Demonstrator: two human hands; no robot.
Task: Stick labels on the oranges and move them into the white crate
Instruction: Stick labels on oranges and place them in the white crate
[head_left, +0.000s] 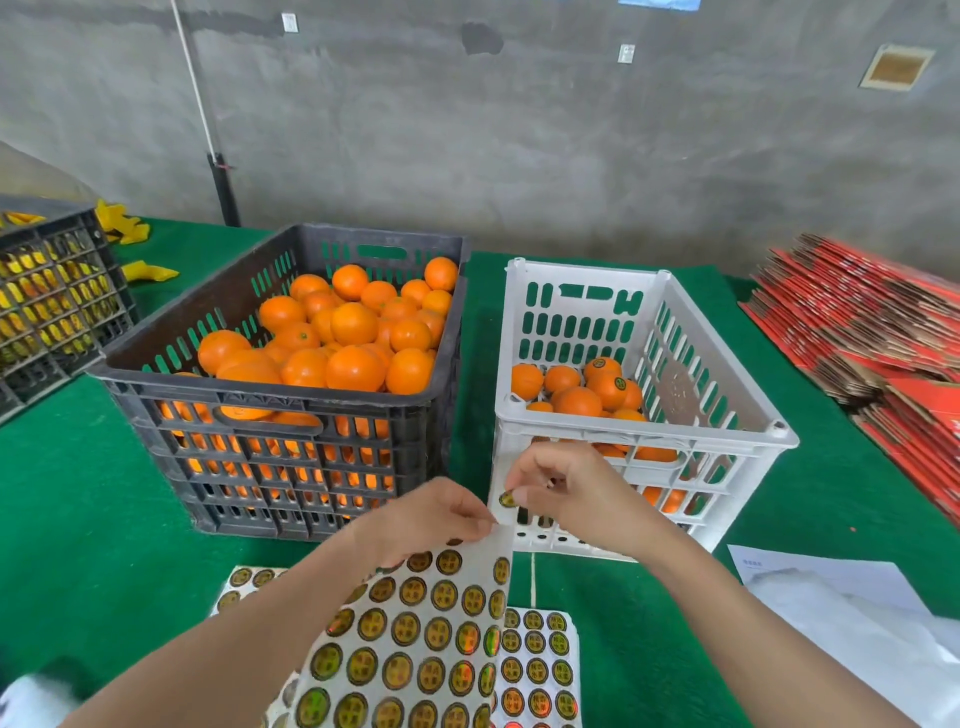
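Observation:
A black crate (171, 395) on the green table is heaped with unlabelled oranges (353, 325). To its right stands the white crate (727, 415) with several oranges (576, 400) in it, some bearing round labels. My left hand (436, 514) holds up a sheet of round gold labels (415, 639) by its top edge. My right hand (566, 488), in front of the white crate's near wall, pinches one peeled label (508, 499) between thumb and finger.
More label sheets (540, 670) lie flat under the held sheet. A second black crate (52, 301) with yellow contents stands at far left. Red flattened cartons (872, 332) are stacked at right, and white paper (852, 608) lies at the near right.

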